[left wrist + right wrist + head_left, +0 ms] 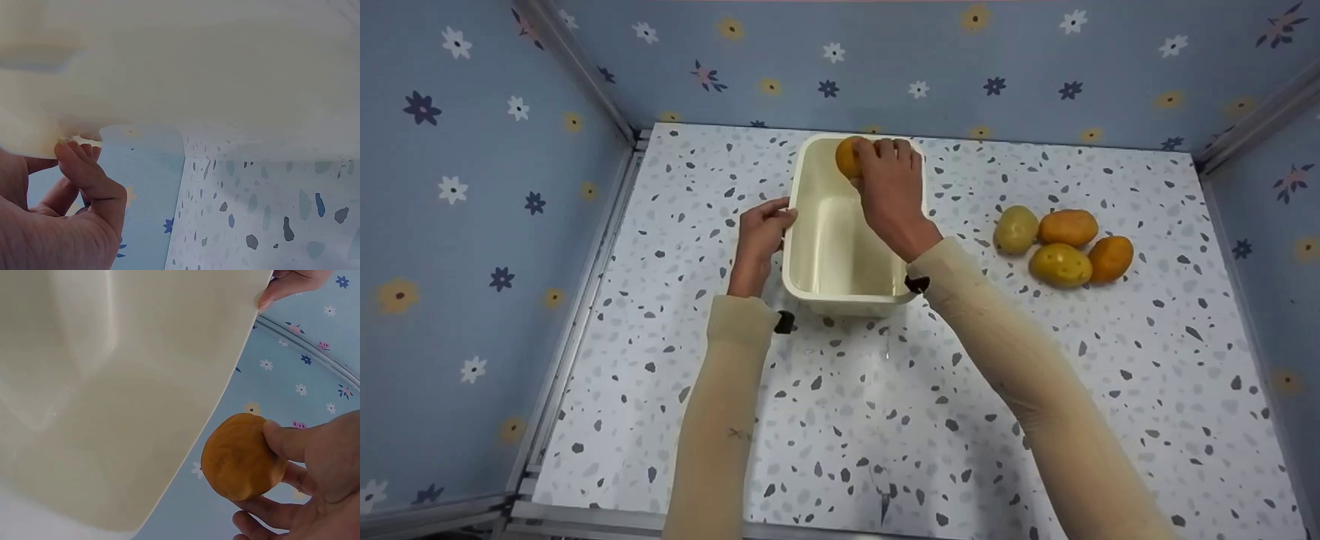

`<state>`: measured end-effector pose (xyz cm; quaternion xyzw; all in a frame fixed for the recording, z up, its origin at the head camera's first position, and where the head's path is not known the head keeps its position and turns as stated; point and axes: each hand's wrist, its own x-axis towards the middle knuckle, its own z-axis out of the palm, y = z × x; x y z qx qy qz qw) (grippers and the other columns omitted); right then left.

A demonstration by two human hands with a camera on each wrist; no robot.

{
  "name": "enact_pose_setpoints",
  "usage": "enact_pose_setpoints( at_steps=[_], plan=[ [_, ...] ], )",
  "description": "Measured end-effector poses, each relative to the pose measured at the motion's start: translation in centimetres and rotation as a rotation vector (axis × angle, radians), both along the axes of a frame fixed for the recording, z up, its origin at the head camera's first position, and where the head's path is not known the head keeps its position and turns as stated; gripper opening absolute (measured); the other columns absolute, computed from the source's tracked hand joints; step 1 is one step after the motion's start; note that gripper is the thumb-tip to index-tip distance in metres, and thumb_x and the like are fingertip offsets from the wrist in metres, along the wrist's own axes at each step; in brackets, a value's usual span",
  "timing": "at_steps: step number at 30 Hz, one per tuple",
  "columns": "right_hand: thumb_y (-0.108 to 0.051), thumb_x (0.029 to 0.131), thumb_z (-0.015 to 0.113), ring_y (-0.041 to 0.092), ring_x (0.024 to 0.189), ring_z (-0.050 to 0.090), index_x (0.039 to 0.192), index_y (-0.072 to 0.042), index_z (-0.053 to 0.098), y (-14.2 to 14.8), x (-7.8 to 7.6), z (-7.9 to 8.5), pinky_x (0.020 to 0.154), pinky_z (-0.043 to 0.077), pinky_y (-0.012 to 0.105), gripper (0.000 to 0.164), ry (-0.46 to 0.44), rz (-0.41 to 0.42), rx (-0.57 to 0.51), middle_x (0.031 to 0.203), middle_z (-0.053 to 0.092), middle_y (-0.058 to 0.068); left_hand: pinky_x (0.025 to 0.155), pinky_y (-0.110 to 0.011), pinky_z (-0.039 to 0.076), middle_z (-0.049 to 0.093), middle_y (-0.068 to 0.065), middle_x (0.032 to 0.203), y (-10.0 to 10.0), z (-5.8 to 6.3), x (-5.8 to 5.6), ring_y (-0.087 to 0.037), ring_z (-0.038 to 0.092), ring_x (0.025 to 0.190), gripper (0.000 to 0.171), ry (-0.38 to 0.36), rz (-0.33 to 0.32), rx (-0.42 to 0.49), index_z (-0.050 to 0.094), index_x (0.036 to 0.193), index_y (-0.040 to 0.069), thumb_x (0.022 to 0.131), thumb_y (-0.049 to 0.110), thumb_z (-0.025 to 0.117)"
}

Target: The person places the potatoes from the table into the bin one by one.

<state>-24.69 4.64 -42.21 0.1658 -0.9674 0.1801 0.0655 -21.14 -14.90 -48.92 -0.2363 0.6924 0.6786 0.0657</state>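
A deep cream plastic tub (pixel 844 247) stands on the speckled table, its long side pointing away from me. My left hand (pixel 761 236) pinches the tub's left rim between thumb and fingers; the left wrist view shows this hand (pixel 84 191) close up at the rim. Over the tub's far end, my right hand (pixel 894 184) holds a round orange-skinned fruit (pixel 847 157). In the right wrist view, thumb and fingers grip this wrinkled, dull-orange fruit (pixel 242 455) from one side. The tub's inner floor shows bare in its near part; the right hand and forearm cover some of its right side.
To the right lie a greenish-yellow oval piece of produce (pixel 1016 230), a yellow dimpled one (pixel 1060 265) and two orange ones, upper (pixel 1069 227) and right (pixel 1111 259), grouped together. Blue flowered panels (pixel 840 67) enclose the table (pixel 825 420) at the back and sides.
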Motion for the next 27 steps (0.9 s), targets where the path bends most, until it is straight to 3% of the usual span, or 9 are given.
enact_pose_setpoints(
  at_steps=[15, 27],
  plan=[
    [-0.027, 0.107, 0.065, 0.036, 0.139, 0.044, 0.151, -0.011, 0.053, -1.2, -1.2, -0.9, 0.117, 0.035, 0.048, 0.048, -0.041, -0.036, -0.089, 0.146, 0.055, 0.016, 0.065, -0.022, 0.054, 0.066, -0.003, 0.099, -0.1, 0.0, 0.1, -0.011, 0.065, 0.079, 0.036, 0.018, 0.012, 0.017, 0.068, 0.139, 0.005, 0.105, 0.013, 0.067],
    [-0.024, 0.105, 0.069, 0.035, 0.138, 0.044, 0.147, -0.011, 0.056, -1.5, -2.2, -3.6, 0.118, 0.032, 0.048, 0.046, -0.054, -0.020, -0.090, 0.143, 0.057, 0.015, 0.069, -0.023, 0.055, 0.066, -0.004, 0.105, 0.1, 0.0, 0.0, -0.012, 0.066, 0.084, 0.037, -0.012, 0.012, -0.008, 0.068, 0.141, 0.007, 0.105, 0.015, 0.067]
  ],
)
